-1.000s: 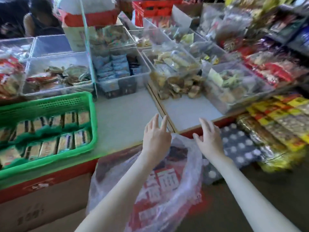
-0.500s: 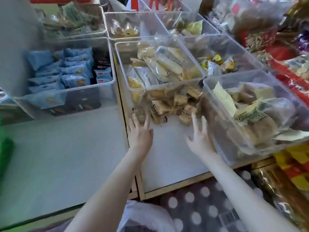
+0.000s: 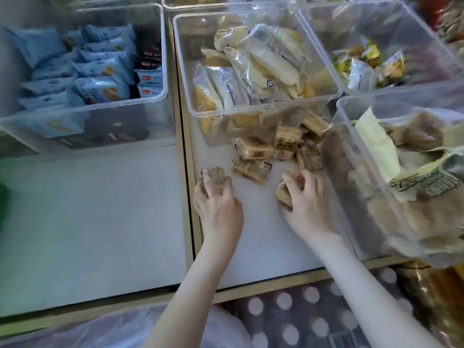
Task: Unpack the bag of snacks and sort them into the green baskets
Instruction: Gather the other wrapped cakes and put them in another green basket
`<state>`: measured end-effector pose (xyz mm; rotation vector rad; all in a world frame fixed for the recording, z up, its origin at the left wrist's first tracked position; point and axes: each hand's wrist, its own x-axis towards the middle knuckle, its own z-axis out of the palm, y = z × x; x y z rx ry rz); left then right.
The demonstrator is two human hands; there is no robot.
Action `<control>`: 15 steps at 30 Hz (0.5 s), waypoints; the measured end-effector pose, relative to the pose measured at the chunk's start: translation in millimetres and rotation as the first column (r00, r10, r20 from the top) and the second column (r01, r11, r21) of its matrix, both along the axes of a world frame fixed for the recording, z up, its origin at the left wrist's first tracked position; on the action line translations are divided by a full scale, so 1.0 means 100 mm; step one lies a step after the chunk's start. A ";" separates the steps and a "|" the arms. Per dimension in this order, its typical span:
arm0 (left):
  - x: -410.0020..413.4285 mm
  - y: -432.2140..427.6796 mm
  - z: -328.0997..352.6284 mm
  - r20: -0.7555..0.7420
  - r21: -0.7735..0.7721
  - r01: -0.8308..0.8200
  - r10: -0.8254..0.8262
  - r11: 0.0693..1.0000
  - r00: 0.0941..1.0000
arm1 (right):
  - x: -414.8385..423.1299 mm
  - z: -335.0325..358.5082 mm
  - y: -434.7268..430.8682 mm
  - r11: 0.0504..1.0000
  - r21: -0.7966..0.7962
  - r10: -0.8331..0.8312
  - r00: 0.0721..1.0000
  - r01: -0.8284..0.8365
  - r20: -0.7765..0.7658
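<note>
Several small brown wrapped snack packets (image 3: 253, 156) lie loose on the white counter (image 3: 100, 222), in front of a clear bin of pale bread packs (image 3: 251, 71). My left hand (image 3: 218, 204) is closed over one packet (image 3: 213, 175) at the left of the pile. Over at the right, beside a clear bin wall, my right hand (image 3: 308, 202) grips another packet (image 3: 286, 194). The clear plastic bag (image 3: 120, 330) shows at the bottom edge below my left arm. A sliver of green basket (image 3: 3, 204) is at the far left edge.
A clear bin of blue packets (image 3: 95, 79) stands at the back left. A bin of yellow packets (image 3: 371, 61) is at the back right, and a bin with brown bagged goods (image 3: 414, 184) crowds the right. A dotted cloth (image 3: 301, 312) lies below the counter edge.
Both hands have gone from the bag forward across the counter to the loose brown packets, and each has closed on one. The view has swung right and closer; the green basket has nearly left the frame.
</note>
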<state>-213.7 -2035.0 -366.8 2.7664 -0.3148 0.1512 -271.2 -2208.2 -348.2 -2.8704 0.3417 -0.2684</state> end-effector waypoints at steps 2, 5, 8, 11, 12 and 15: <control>-0.16 0.09 0.06 0.016 -0.059 0.015 -0.014 0.998 1.000 | -0.17 0.07 0.13 1.000 0.024 0.002 0.999 -0.003 0.033; -0.36 0.24 0.25 0.023 -0.147 0.040 -0.037 0.988 0.999 | -0.39 0.24 0.34 0.995 0.096 0.023 0.997 -0.031 0.079; -0.52 0.47 0.49 0.090 -0.205 0.091 -0.074 0.974 0.993 | -0.59 0.49 0.63 0.989 0.136 0.051 0.994 -0.063 0.095; -0.81 0.80 0.74 0.141 -0.249 0.111 -0.078 0.962 0.987 | -0.83 0.77 1.04 0.991 0.107 0.066 0.992 -0.078 0.108; -0.95 0.94 0.82 0.145 -0.256 0.129 -0.094 0.958 0.985 | -0.94 0.85 1.20 0.991 0.097 0.074 0.989 -0.087 0.125; -1.32 1.49 1.07 0.166 -0.271 0.188 -0.147 0.944 0.975 | -1.32 1.06 1.78 0.994 0.072 0.074 0.985 -0.086 0.155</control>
